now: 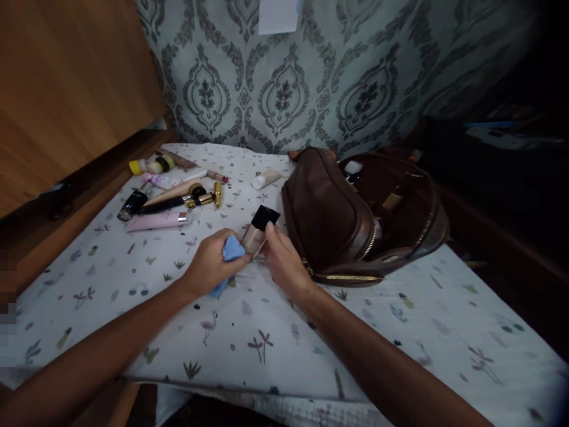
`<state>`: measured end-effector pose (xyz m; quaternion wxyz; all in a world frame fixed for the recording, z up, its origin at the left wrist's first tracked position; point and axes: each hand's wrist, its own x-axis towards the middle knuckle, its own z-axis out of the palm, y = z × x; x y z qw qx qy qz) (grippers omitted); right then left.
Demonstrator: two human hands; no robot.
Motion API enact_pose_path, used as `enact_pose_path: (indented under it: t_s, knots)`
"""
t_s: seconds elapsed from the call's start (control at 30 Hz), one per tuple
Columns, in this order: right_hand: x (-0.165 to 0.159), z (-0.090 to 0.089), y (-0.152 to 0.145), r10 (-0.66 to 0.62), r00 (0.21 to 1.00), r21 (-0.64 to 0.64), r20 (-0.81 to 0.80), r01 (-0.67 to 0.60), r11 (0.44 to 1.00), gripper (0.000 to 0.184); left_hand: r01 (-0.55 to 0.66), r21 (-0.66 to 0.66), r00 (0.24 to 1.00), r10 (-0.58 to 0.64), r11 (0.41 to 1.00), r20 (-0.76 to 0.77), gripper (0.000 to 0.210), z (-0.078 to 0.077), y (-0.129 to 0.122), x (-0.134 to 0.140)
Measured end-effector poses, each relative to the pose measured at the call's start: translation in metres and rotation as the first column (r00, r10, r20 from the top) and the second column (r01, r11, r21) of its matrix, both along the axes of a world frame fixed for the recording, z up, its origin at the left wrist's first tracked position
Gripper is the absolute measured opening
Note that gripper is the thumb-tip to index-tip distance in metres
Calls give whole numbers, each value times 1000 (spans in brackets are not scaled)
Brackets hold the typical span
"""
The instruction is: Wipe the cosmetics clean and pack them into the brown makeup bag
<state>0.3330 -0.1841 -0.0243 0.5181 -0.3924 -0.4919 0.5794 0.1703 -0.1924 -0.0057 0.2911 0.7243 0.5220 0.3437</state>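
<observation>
Between my hands, above the middle of the cloth-covered table, is a foundation bottle with a square black cap. My right hand grips the bottle from the right, its thumb up by the cap. A blue cloth is bunched in my left hand, whose fingers are closed round it and meet the bottle's left side. Part of the cloth hangs below that hand. Just right of my right hand sits a brown leather bag, unzipped, with a few small items inside.
At the back left lie several cosmetics, among them a pink tube, a black bottle and a gold lipstick. A cream tube lies left of the bag. A wooden cabinet borders the left; patterned wallpaper stands behind.
</observation>
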Motion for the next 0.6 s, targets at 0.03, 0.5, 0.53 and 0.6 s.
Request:
enact_pose_path:
  t_s: [0.03,0.5,0.53,0.6]
  knots:
    - [1,1,-1,-46,995,46,90,42,998,45,-32,116,994,43,993,-98,21,-1,0,-1]
    - [-1,-3,2,32,999,78,-43,-29,997,41,128,-38,990,-125,991,70,44,0,8,-13]
    - [-1,-3,3,31,999,81,-45,-28,996,42,158,-87,984,-150,984,92,47,0,8,-14]
    - [-2,0,1,11,1000,96,-23,-8,995,42,160,-110,985,-151,981,88,50,2,8,-15]
